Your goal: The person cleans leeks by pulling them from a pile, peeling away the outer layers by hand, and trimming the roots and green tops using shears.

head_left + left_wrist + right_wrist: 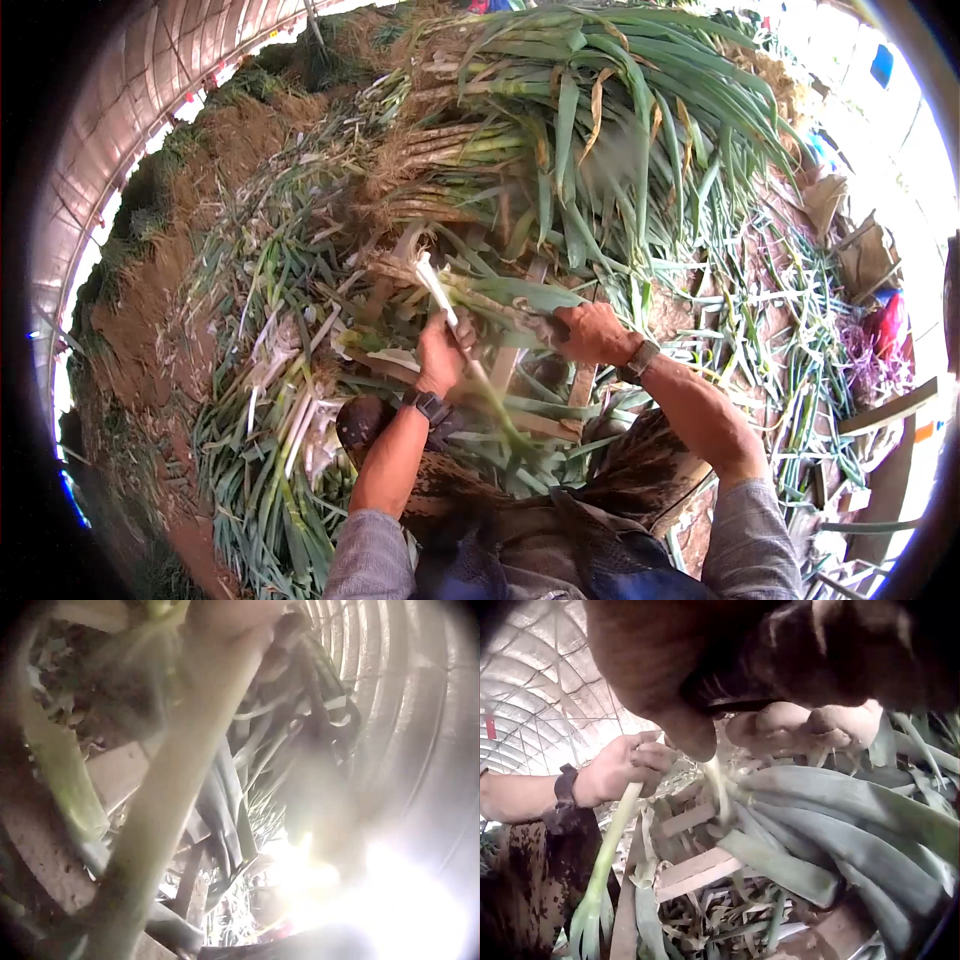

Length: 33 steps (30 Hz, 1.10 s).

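My left hand (441, 352) grips a peeled stalk with a white root end (432, 282), its green part slanting down toward my lap. In the left wrist view the pale stalk (176, 772) crosses from the fingers at the top. To the right, my right hand (592, 333) pinches another leafy stalk beside its wide green leaves (535, 293). In the right wrist view, the right fingers (802, 724) close round that stalk above its fanned leaves (832, 817), while the left hand (630, 769) holds its own stalk (615, 847) apart from it.
A large pile of unpeeled stalks (640, 130) lies at the back, roots to the left. Peeled stalks (290, 440) lie at the left. Wooden slats (697, 874) stand below the hands, with leaf scraps around. A red bag (885, 325) sits at far right.
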{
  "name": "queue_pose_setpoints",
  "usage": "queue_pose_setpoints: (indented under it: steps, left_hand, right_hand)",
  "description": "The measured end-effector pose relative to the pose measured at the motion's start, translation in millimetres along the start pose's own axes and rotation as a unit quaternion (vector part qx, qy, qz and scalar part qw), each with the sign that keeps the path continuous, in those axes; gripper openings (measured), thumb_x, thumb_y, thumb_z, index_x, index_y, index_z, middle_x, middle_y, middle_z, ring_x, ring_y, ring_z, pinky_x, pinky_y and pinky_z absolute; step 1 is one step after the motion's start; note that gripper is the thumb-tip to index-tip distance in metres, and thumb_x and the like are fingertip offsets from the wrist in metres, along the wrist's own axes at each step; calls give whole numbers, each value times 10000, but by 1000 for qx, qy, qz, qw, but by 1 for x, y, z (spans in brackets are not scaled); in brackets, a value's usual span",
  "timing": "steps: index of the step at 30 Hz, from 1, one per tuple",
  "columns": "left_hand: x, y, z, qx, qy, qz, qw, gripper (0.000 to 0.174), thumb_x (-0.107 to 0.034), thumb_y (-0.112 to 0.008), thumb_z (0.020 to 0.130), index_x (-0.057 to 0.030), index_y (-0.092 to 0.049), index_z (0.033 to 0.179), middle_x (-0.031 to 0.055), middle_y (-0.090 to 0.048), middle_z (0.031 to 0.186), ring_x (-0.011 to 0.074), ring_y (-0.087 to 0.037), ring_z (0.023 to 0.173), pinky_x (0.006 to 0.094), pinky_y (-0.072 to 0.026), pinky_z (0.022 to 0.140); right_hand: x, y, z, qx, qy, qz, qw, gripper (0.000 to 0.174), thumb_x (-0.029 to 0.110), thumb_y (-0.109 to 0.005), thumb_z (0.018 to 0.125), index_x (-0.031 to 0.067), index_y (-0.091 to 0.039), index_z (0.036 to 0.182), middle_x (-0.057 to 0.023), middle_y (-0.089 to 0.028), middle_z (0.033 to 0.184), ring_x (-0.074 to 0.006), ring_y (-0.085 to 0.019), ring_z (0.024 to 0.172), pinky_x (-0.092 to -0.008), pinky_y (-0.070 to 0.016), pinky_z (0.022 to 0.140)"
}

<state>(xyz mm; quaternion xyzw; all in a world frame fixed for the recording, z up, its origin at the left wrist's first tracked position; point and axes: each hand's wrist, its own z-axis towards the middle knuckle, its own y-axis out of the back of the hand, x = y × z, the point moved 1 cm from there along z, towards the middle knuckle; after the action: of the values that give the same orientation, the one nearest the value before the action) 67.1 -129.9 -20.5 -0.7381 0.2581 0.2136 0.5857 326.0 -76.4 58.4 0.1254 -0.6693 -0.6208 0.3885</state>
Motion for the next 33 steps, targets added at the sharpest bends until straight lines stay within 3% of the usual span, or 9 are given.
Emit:
queue_pose_setpoints:
  steps: [8, 10, 12, 14, 19, 22, 28, 32, 33]
  left_hand:
    - [-13, -21, -22, -1, -15, 83, 996, 385, -486, -431, 928, -150, -551, 782, -66, -369, 520, 95, -326, 422, 284, -299, 365]
    - [-21, -14, -14, -24, -66, 78, 994, 425, -541, -421, 942, -174, -514, 749, -78, -374, 513, 76, -359, 432, 255, -332, 359]
    - [-36, -4, -1, -36, -127, 93, 987, 444, -584, -468, 934, -197, -480, 718, -81, -391, 536, 61, -367, 436, 234, -345, 351]
    - [-53, -24, -9, -149, -192, 129, 961, 409, -563, -575, 908, -208, -494, 722, -74, -434, 600, 69, -367, 468, 263, -345, 378]
    - [-59, -52, -26, -84, -179, 205, 959, 252, -327, -692, 889, -159, -509, 846, -46, -434, 628, 69, -384, 465, 267, -337, 369]
    - [-29, -63, -25, -54, -128, 290, 947, 293, -339, -723, 859, -136, -511, 847, -47, -429, 633, 70, -416, 472, 256, -338, 364]
    - [-20, -105, -26, -78, -148, 290, 942, 291, -410, -647, 914, -124, -589, 920, -60, -424, 665, 63, -412, 507, 245, -334, 433]
    - [-58, -107, -22, -85, -249, 321, 910, 336, -440, -575, 961, -108, -570, 906, -76, -449, 645, 54, -406, 474, 248, -324, 390]
    - [-77, -107, -21, -125, -302, 321, 889, 342, -441, -539, 979, -118, -522, 869, -66, -405, 613, 59, -362, 428, 249, -287, 369]
  right_hand:
    - [16, 13, 1, 37, -43, 51, 997, 321, 325, -638, 807, 66, -671, 994, -193, -683, 879, -373, -662, 817, -475, -528, 705]
    - [7, 5, 3, 29, -6, 61, 998, 446, 98, -538, 850, 161, -556, 1291, -106, -687, 988, -233, -645, 737, -349, -550, 544]
    - [-10, -17, 8, -20, 101, 37, 994, 259, 148, -564, 853, 123, -643, 1098, -79, -677, 880, -201, -611, 672, -308, -536, 537]
    - [-13, -36, 13, -2, 92, 64, 994, 193, 262, -576, 869, 124, -656, 975, -71, -611, 672, -252, -583, 592, -371, -520, 538]
    - [0, -39, 20, -173, 101, 115, 973, 367, 432, -602, 859, 87, -634, 978, -159, -641, 699, -371, -631, 662, -495, -488, 574]
    - [13, -27, 15, -103, 74, 55, 990, 443, 479, -640, 826, 80, -627, 1016, -191, -667, 767, -414, -648, 766, -521, -504, 671]
    - [26, 15, -6, -54, 63, 85, 993, 600, 411, -720, 773, 44, -493, 1190, -228, -634, 1019, -400, -623, 979, -476, -522, 813]
    - [5, 3, 1, -164, 139, 87, 973, 483, 216, -679, 795, 111, -459, 1213, -163, -622, 877, -337, -639, 691, -452, -537, 585]
    - [-15, -12, 10, -118, 71, 98, 986, 485, 323, -660, 841, 100, -506, 1243, -217, -652, 961, -397, -648, 819, -465, -524, 671]
